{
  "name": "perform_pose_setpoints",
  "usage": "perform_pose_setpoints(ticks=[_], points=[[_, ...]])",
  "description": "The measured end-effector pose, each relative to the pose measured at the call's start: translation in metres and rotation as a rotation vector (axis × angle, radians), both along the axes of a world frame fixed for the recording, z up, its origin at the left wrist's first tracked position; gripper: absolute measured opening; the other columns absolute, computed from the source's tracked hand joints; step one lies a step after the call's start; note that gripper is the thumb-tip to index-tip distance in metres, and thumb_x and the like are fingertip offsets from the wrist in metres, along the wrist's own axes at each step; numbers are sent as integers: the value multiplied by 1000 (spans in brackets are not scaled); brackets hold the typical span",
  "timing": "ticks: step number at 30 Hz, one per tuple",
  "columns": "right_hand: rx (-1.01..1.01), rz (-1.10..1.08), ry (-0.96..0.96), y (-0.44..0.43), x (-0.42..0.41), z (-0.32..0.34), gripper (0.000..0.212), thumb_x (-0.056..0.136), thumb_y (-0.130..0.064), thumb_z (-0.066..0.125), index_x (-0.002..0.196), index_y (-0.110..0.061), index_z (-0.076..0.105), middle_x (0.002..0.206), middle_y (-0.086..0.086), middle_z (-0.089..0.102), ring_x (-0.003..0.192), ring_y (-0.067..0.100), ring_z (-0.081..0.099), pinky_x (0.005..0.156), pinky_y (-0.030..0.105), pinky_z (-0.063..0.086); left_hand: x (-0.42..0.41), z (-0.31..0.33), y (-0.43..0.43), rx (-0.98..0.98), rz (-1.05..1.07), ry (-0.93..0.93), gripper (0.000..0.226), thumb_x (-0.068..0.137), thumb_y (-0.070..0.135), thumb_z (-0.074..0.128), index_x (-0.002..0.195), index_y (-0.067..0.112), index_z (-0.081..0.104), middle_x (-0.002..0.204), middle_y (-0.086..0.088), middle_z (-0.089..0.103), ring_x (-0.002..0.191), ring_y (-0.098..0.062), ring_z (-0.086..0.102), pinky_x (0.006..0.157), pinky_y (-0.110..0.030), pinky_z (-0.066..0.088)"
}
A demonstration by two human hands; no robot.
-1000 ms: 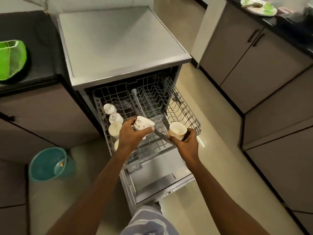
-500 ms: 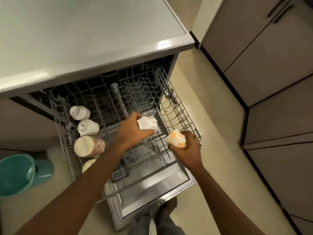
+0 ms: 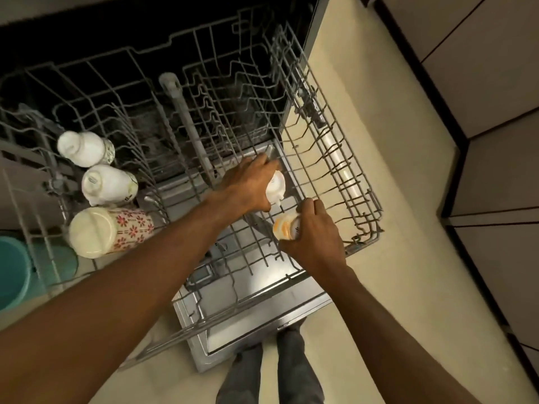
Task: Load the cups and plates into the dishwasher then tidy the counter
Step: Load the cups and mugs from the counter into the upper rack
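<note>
At the far left a teal bucket (image 3: pixel 13 266) stands on the floor, cut off by the frame edge. Just right of it, three cups lie on their sides along the left edge of the pulled-out rack (image 3: pixel 335 158): a white cup (image 3: pixel 84 148), a second white cup (image 3: pixel 108 185), and a flowered cup (image 3: pixel 110 231) nearest the person. Over the rack's right half, the left hand (image 3: pixel 248 185) has its fingers wrapped around a small white cup (image 3: pixel 276 188), largely hidden by the palm. Just beside it, the right hand (image 3: pixel 313 231) grips an orange-patterned cup (image 3: pixel 284 227), its far side covered. Wire tines crowd beneath both. The open door (image 3: pixel 248 325) lies below; the tub behind is dark.
</note>
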State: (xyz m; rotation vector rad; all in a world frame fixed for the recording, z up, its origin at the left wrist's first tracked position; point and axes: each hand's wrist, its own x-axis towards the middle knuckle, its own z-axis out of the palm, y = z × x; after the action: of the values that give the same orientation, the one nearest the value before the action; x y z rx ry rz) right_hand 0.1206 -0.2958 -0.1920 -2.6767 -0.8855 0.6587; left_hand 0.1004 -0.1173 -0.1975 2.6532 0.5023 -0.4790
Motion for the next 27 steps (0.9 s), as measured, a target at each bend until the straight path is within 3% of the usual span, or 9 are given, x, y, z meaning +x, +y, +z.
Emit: perform_pose_setpoints(ticks=[7, 11, 16, 19, 22, 27], points=[[-27, -10, -18, 5, 2, -16, 74, 66, -39, 83, 124, -20, 41, 121, 3, 44, 107, 20, 51, 78, 31, 49, 7, -21, -3, -19, -13, -72, 78, 60, 29, 88, 125, 22, 44, 123, -3, 56, 113, -28, 53, 86, -44, 51], [-28, 7, 12, 6, 1, -15, 81, 66, -41, 84, 131, -22, 39, 131, 4, 40, 117, 24, 48, 90, 42, 52, 7, -23, -4, -29, 17, -43, 80, 62, 26, 87, 127, 21, 42, 124, -4, 56, 114, -29, 54, 85, -43, 52], [-29, 51, 69, 4, 7, -11, 86, 67, -43, 83, 136, -20, 38, 134, 6, 43, 123, 25, 47, 97, 43, 50, 1, -19, -9, -97, 39, -27, 90, 66, 15, 84, 139, 22, 33, 134, -5, 51, 121, -29, 51, 92, -45, 49], [-14, 68, 123, -2, 11, -7, 87, 69, -40, 84, 138, -17, 37, 133, 6, 46, 122, 25, 49, 98, 40, 49, -10, -11, -17, -124, 92, -75, 95, 69, 12, 82, 146, 24, 28, 144, -2, 43, 131, -25, 41, 103, -44, 41], [48, 21, 121, -10, 12, 1, 81, 72, -34, 83, 138, -15, 40, 133, 6, 49, 121, 23, 50, 95, 35, 47, -31, -2, -23, -155, 156, -233, 81, 74, 12, 77, 143, 19, 34, 144, -3, 43, 133, -23, 38, 111, -43, 34], [352, -192, 75, -38, -9, 19, 47, 82, -22, 74, 125, -19, 55, 122, -4, 56, 106, 4, 51, 85, 20, 44, -87, 19, -57, -224, 363, -387, 48, 84, 20, 69, 129, 18, 51, 132, 1, 53, 123, -16, 46, 101, -29, 36]])
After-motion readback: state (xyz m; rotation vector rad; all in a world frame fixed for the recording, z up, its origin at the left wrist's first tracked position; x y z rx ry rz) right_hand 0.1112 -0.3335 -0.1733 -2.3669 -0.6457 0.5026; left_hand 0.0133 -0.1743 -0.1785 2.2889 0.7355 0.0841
